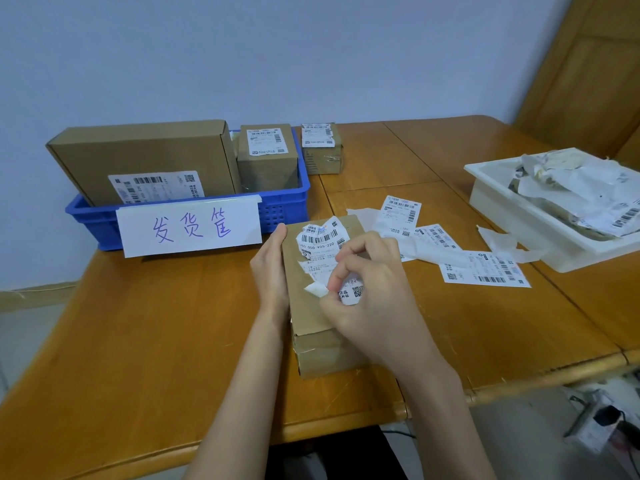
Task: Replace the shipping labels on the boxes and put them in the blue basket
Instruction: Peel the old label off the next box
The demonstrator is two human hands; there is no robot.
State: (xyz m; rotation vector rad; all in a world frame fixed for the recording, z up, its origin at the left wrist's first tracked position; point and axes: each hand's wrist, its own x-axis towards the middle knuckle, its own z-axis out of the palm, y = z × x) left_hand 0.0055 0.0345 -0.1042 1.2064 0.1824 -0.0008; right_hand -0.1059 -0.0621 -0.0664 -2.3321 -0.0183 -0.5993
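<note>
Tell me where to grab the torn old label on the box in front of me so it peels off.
Pinch the lifted white flap at the torn label's lower left corner, coming from the near right, as the right hand does. That edge already curls off the box; the rest looks stuck flat. The left hand braces the box's left side.

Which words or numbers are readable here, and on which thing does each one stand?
"发货筐": handwritten on the white paper sign on the blue basket.
"050 050 V05-220": on the torn label on the box under the hands.
All other labels, loose or on boxes: too small to read.
</note>
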